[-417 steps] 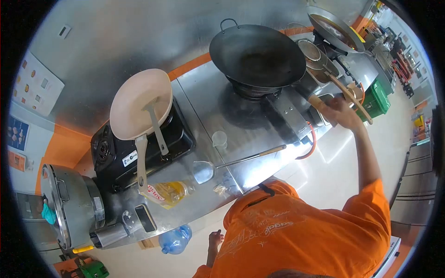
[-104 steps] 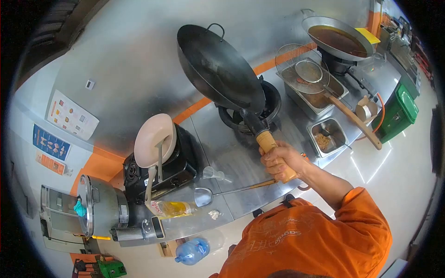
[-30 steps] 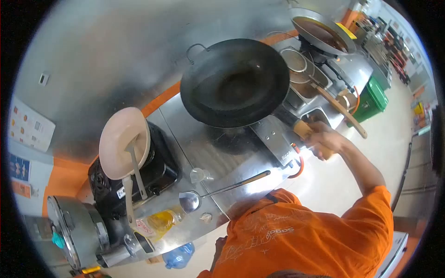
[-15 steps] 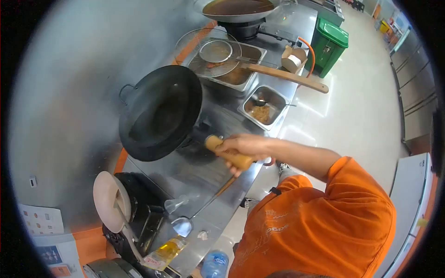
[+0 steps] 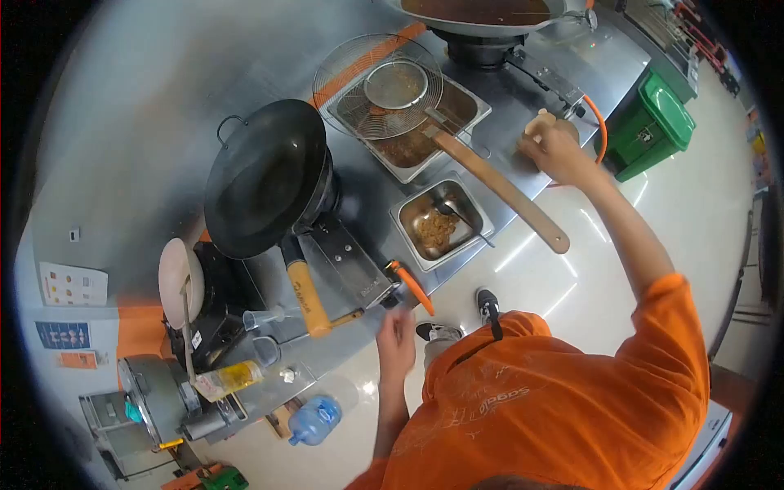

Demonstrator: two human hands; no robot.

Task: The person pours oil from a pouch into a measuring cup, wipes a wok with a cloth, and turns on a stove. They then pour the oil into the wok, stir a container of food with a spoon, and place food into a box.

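My right hand (image 5: 557, 153) is at the open cardboard box (image 5: 539, 124) by the counter's far edge, with curled fingers; what they pinch is hidden. My left hand (image 5: 396, 341) hangs near the counter's front edge, below the orange hose (image 5: 411, 287), slightly blurred, holding nothing, its fingers loosely apart. The black wok (image 5: 265, 184) sits on its burner, its wooden handle (image 5: 307, 300) pointing towards the front edge and touched by neither hand. Between the hands stands a steel container (image 5: 441, 223) of brown food with a spoon in it.
A wire strainer (image 5: 378, 86) with a long wooden handle rests over a steel tray (image 5: 469, 108). Behind is a large pan of dark liquid (image 5: 482, 10). A pink pan (image 5: 180, 282) and a yellow oil bottle (image 5: 233, 377) are at left. A green bin (image 5: 653, 126) stands right.
My right hand has let go of the wok handle and moved up and right to the box. The wok now sits on its burner. My left hand has come into view. The camera view has shifted.
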